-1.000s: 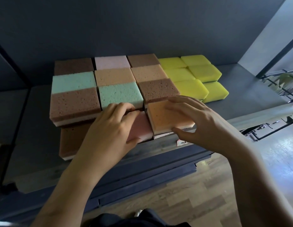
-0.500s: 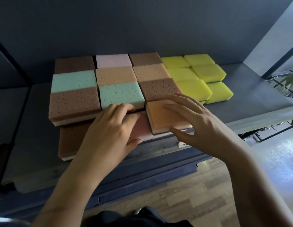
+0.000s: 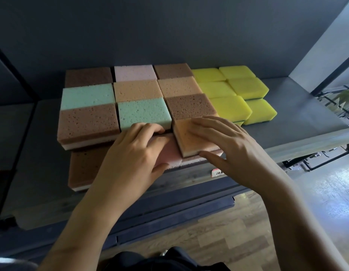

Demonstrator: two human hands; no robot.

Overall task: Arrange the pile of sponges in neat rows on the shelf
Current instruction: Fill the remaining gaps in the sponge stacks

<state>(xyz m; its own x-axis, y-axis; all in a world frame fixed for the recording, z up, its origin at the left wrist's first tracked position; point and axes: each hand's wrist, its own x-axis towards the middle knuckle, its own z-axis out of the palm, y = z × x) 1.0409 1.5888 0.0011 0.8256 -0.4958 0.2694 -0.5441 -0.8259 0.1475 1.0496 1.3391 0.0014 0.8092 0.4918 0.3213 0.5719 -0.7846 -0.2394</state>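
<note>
The porous orange sponge (image 3: 189,137) topped the near stack. My right hand (image 3: 228,147) lay spread on it; my left hand (image 3: 130,159) gripped the pink sponge (image 3: 172,153) beside it.

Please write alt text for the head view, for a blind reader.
At the front of a dark shelf, the right hand rests on an orange sponge and the left hand grips a pink sponge beside it. Behind them, brown, green, peach and yellow sponges sit in rows.
</note>
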